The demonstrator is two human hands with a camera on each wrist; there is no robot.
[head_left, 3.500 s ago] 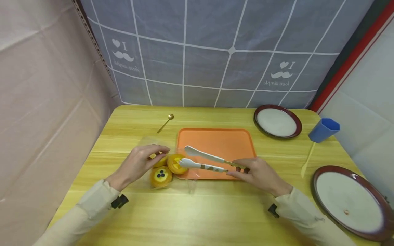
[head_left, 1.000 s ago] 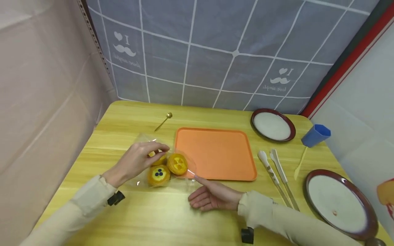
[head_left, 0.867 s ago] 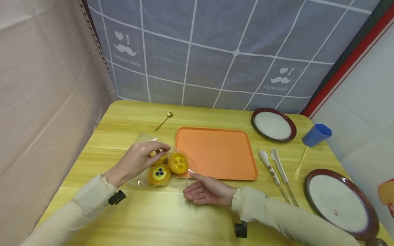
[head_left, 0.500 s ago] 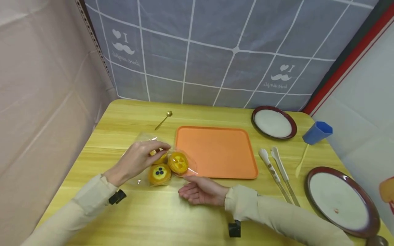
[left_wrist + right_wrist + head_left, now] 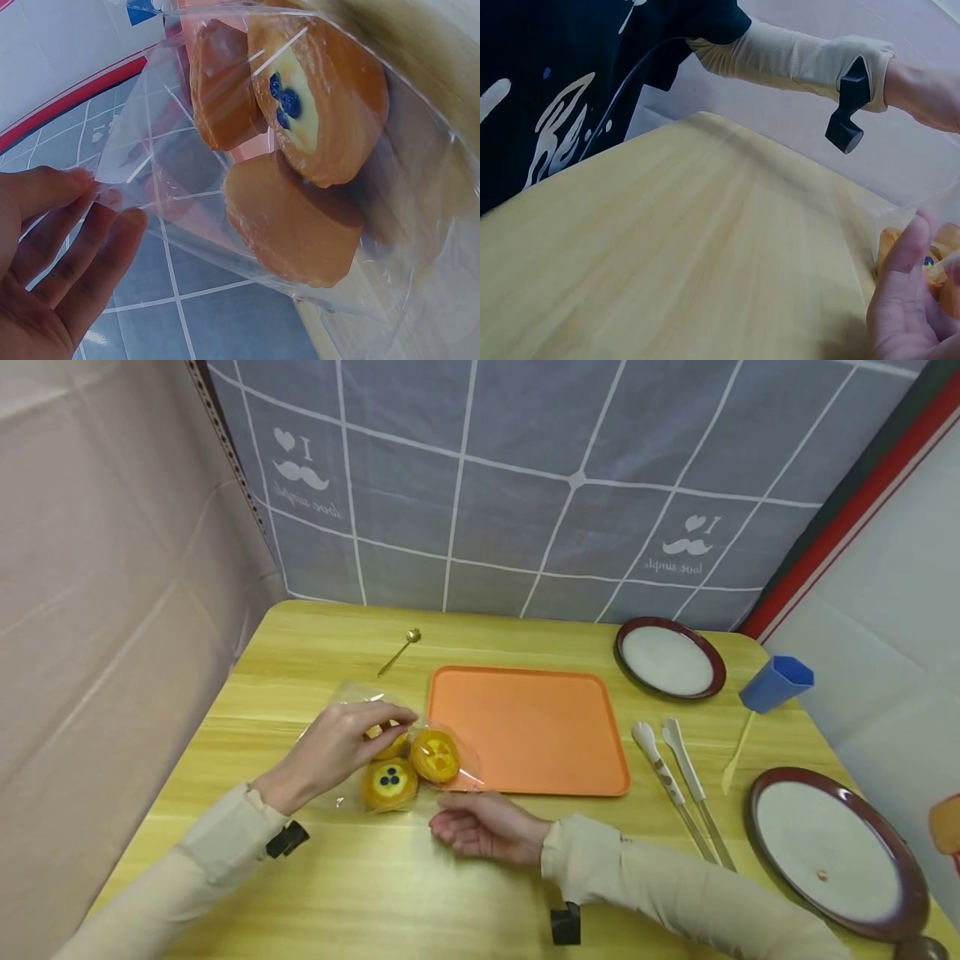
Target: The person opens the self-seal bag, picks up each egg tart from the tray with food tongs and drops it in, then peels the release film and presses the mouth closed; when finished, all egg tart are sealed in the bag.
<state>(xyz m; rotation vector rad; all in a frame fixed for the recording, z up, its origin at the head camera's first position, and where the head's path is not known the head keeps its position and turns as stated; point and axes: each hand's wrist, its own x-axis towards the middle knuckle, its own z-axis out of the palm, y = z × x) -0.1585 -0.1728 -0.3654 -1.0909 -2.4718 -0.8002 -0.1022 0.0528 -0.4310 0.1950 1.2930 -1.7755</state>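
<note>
Three tarts sit in a clear plastic bag (image 5: 187, 187) beside the orange tray; one tart (image 5: 390, 783) has blue berries and another (image 5: 435, 756) yellow pieces on top. My left hand (image 5: 348, 743) pinches the bag's upper edge between thumb and fingertips, partly covering the third tart (image 5: 292, 221). Down at the bag's front right edge is my right hand (image 5: 491, 827), palm up, with loosely bent fingers and the thumb apart from them. In the right wrist view, its thumb overlaps the bag.
To the right of the orange tray (image 5: 528, 731) lie white-tipped tongs (image 5: 678, 777). Two brown-rimmed plates (image 5: 669, 658) (image 5: 825, 847), a blue cup (image 5: 776, 683) and a pale yellow utensil (image 5: 738, 752) are farther right. A small gold spoon (image 5: 400, 652) lies behind the bag.
My right hand has put the tongs down right of the tray and come left to the bag's front edge, drifting slightly further left lately. The left hand keeps its pinch on the bag.
</note>
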